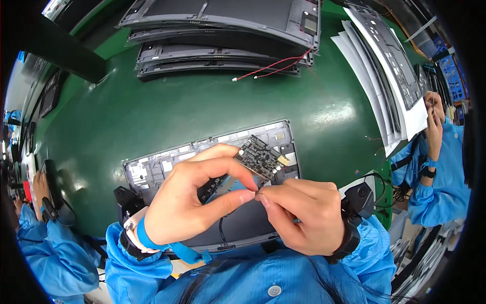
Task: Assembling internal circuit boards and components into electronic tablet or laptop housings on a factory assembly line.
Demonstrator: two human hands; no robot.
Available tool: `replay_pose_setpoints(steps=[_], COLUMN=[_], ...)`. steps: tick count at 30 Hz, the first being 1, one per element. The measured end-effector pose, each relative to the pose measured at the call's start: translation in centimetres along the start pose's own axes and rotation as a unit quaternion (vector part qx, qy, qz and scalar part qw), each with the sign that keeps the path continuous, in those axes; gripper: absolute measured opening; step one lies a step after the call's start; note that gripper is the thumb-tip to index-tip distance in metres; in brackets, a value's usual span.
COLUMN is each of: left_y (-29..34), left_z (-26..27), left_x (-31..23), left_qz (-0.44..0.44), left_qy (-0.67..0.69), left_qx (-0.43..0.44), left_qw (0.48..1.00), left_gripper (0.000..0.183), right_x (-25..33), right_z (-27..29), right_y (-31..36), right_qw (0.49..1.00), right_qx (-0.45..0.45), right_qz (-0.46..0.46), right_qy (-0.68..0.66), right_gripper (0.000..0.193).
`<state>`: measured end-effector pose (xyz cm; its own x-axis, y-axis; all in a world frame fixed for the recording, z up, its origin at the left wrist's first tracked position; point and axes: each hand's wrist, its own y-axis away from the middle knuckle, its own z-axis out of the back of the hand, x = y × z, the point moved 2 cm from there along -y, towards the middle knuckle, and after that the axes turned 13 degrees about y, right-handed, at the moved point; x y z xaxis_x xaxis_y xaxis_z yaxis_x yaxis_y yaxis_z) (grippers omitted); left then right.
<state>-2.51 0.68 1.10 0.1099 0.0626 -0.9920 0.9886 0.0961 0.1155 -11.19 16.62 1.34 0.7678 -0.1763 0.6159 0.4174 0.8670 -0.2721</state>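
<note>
A small dark circuit board [258, 154], crowded with tiny parts and with pale connectors along one edge, is tilted above an opened flat device casing [144, 175]. My left hand [187, 197] is closed on the board at its left and lower edges, index finger and thumb curled together. Against those fingertips, my right hand [309, 215] makes a pinch at the board's lower corner. Whatever sits in that pinch is too small or hidden to make out. Inside the casing, a blue-grey part [228, 187] and a black cable [221, 230] show partly behind my hands.
Stacked dark panels [217, 45] stand at the far side, with red wires [273, 68] hanging off them. More panels interleaved with white sheets [374, 76] lean at the right. A co-worker's hands [434, 119] are beyond them; another person's sleeve [55, 263] is at the left. The table [101, 116] is green.
</note>
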Motion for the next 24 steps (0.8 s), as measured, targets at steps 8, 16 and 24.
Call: replay_pose_setpoints(steps=[8,16,24], left_y=[0.2,0.1,0.0], left_z=[0.2,0.1,0.4], left_x=[0.4,0.2,1.0], left_qz=[0.015,-0.012,0.031], left_qy=[-0.007,-0.054,0.051], left_qx=[-0.049,-0.041,-0.05], left_qw=[0.999,0.998,0.997], left_gripper=[0.011,0.011,0.01], right_x=[0.3,-0.1,-1.9], right_z=[-0.8,-0.3,-0.1], right_y=[-0.7,-0.7,0.5], right_qw=[0.997,0.996,0.983], right_qx=[-0.05,-0.074,-0.074], right_qz=[-0.037,-0.052,-0.163], right_qy=[0.047,0.002,-0.038], right_gripper=[0.022,0.02,0.016])
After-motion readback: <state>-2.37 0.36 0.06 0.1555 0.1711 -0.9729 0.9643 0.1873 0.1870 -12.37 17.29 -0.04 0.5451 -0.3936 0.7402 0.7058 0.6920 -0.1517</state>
